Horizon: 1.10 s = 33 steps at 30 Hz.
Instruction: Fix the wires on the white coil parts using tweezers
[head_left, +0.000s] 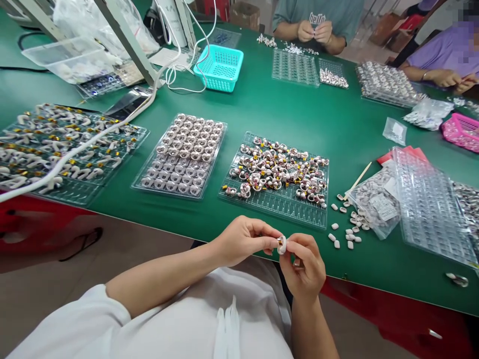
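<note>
A small white ring-shaped plastic part (282,245) with a bit of yellow inside is pinched between my two hands at the table's front edge. My left hand (245,240) grips it from the left with thumb and index finger. From the right, the thumb and fingers of my right hand (305,264) close on the same piece. Just beyond lies a clear tray (299,213) heaped with white parts that carry yellow and reddish bits. Loose white caps (351,237) are scattered right of my hands, beside a clear bag (377,199) of similar pieces.
Left stand a tray of white shells (183,154) and a tray of curved parts (71,144), crossed by a white cable (101,133). A turquoise basket (220,70) sits farther back. Stacked clear trays (430,209) lie right. Two people work across the green table (284,107).
</note>
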Tool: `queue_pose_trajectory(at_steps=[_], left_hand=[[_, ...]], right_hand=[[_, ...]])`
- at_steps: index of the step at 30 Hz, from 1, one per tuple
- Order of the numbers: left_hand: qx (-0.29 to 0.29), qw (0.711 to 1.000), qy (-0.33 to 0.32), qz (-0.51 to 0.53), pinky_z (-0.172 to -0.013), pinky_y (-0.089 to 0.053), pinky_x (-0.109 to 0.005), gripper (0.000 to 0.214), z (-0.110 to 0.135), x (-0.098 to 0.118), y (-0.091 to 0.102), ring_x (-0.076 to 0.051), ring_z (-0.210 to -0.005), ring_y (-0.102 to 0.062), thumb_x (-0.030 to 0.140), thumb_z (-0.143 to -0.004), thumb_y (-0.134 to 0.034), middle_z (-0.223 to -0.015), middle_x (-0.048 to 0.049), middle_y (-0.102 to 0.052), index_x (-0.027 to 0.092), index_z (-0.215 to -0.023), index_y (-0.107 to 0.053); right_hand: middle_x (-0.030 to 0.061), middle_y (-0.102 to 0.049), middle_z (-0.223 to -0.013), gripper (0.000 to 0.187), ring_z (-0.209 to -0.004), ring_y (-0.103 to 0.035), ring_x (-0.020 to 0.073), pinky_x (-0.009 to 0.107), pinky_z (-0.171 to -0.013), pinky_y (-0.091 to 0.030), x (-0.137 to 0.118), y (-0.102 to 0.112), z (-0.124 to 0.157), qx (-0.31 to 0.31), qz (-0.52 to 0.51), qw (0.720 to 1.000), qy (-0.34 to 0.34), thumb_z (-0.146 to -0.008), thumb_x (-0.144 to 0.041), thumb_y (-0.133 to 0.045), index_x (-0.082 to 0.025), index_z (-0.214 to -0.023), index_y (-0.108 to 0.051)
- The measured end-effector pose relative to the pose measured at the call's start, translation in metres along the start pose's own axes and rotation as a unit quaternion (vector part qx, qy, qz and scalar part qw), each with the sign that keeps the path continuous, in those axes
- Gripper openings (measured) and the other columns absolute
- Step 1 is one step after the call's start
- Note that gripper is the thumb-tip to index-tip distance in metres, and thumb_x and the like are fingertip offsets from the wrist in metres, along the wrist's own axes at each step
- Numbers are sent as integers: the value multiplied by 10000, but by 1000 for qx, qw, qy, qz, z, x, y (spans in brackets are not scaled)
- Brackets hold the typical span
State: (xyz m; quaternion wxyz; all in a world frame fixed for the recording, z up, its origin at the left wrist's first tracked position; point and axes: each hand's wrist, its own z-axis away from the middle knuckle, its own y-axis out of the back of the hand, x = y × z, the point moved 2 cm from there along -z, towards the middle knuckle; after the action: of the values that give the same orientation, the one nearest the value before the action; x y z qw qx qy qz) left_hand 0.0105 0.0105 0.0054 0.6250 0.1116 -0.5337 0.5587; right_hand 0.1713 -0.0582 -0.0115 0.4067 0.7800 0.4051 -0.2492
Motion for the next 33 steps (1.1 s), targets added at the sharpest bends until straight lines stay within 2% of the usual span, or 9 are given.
queue_pose_trajectory(at_steps=[5,9,12,16,23,29,33], left_hand=[[18,1000,-2,-6,-632,-589,-207,165,0,0,1,-116,-627,-690,178,-664,-853,-729,-36,-793,127,-817,-819],[23,1000,-6,-6,-638,-593,-215,167,0,-1,2,-125,-637,-696,179,-663,-852,-741,-44,-796,127,-819,-821],[20,1000,-5,-15,-658,-600,-223,169,-1,-2,4,-135,-662,-707,191,-675,-847,-764,-49,-800,133,-832,-823],[24,999,-9,-34,-661,-598,-222,166,0,-3,5,-135,-662,-707,189,-682,-836,-785,-54,-803,139,-840,-826],[39,992,-67,-97,-683,-583,-228,168,-1,-5,6,-156,-714,-718,213,-724,-793,-835,-73,-801,146,-873,-829],[49,962,-129,-236,-677,-567,-242,212,1,-4,9,-183,-749,-727,264,-782,-757,-871,-99,-796,134,-936,-823],[47,948,-157,-272,-673,-564,-243,213,2,-3,10,-186,-748,-727,260,-813,-725,-866,-103,-795,127,-952,-817]], right_hand=[[37,-664,-940,331,-753,-639,156,246,-515,-485,3,-2,3,4,18,1000,25,-852,-72,-652,-299,-1092,-653],[40,-665,-932,256,-742,-630,153,254,-542,-498,2,-4,2,0,31,999,12,-858,-92,-657,-270,-1042,-647],[29,-639,-910,199,-683,-583,130,240,-522,-471,-1,-4,-1,-9,7,1000,-24,-861,-103,-653,-249,-994,-630],[28,-607,-910,188,-746,-591,138,228,-540,-461,-4,-3,-6,-31,-59,994,-85,-874,-81,-619,-235,-982,-626],[2,-570,-874,101,-635,-504,95,216,-511,-391,-6,-3,-8,-56,-66,983,-161,-888,-118,-611,-217,-907,-617],[-16,-540,-831,68,-609,-458,87,218,-525,-381,-3,-3,-11,-85,-109,960,-243,-898,-175,-617,-212,-841,-618],[-19,-535,-795,80,-617,-467,95,219,-528,-387,-1,-3,-13,-93,-141,942,-289,-898,-223,-631,-206,-823,-608]])
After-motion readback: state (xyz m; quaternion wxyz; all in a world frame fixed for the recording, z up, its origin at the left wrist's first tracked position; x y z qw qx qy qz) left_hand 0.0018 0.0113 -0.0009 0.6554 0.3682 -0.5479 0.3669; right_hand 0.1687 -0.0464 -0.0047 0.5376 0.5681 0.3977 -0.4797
